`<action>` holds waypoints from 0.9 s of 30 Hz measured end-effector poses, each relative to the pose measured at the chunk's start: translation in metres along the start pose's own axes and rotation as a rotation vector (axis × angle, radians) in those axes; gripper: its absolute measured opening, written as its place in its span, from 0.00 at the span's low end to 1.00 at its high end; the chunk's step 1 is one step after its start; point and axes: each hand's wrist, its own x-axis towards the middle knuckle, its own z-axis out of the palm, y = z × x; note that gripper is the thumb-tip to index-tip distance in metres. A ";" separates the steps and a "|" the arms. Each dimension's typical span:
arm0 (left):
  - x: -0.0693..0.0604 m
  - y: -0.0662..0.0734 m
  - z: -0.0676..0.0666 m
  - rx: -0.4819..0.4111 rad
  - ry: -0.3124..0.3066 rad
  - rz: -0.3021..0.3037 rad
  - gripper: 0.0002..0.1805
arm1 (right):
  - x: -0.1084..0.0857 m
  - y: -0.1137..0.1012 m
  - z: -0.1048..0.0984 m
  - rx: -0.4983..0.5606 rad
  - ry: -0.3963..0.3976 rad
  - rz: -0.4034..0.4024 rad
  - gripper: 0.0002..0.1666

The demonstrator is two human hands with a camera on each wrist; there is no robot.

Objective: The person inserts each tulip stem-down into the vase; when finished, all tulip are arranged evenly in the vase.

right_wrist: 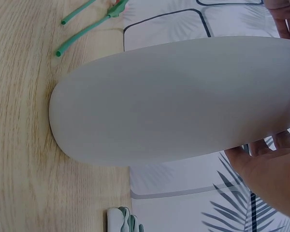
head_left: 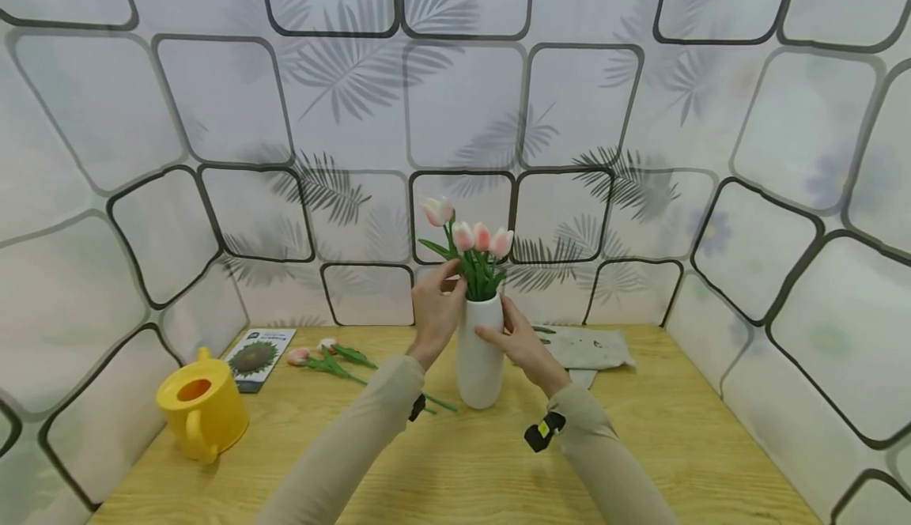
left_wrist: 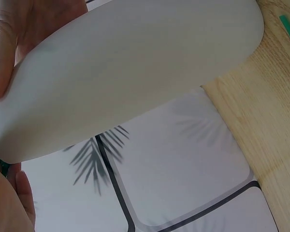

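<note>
A tall white vase [head_left: 479, 359] stands upright on the table and holds several pink-and-white artificial tulips [head_left: 481, 239]. At its mouth my left hand [head_left: 436, 310] pinches the green stem of the leftmost tulip [head_left: 437, 211], which leans left and sits higher than the others. My right hand [head_left: 525, 343] grips the vase near the top, thumb across the front. In the right wrist view, the vase [right_wrist: 174, 101] fills the middle, with the right hand [right_wrist: 273, 166] along its side. The left wrist view shows mostly the vase [left_wrist: 130, 72]; there the left hand [left_wrist: 9, 203] is partly cut off.
Loose tulips [head_left: 330, 363] lie left of the vase, their stems reaching near its base. Farther left are a yellow watering can [head_left: 213, 414] and a seed packet [head_left: 259, 357]. A grey cloth [head_left: 591, 349] lies at the back right. Patterned curtain walls [head_left: 470, 114] enclose the table.
</note>
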 end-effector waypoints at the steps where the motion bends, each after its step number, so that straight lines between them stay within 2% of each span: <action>1: 0.000 0.000 0.000 0.010 -0.002 0.002 0.12 | 0.000 0.000 0.000 0.001 0.000 0.000 0.52; 3: 0.000 0.000 0.001 0.035 -0.004 0.005 0.10 | -0.001 -0.001 0.000 0.003 -0.003 -0.004 0.51; 10: -0.001 -0.001 0.003 0.034 -0.007 0.013 0.07 | 0.018 0.031 -0.004 0.003 0.018 -0.035 0.51; 19: -0.003 0.000 0.003 -0.003 -0.044 -0.003 0.04 | 0.016 0.031 -0.003 -0.006 0.049 -0.046 0.53; 27: -0.004 -0.003 0.003 0.046 -0.062 0.037 0.06 | 0.016 0.031 -0.002 -0.007 0.050 -0.045 0.53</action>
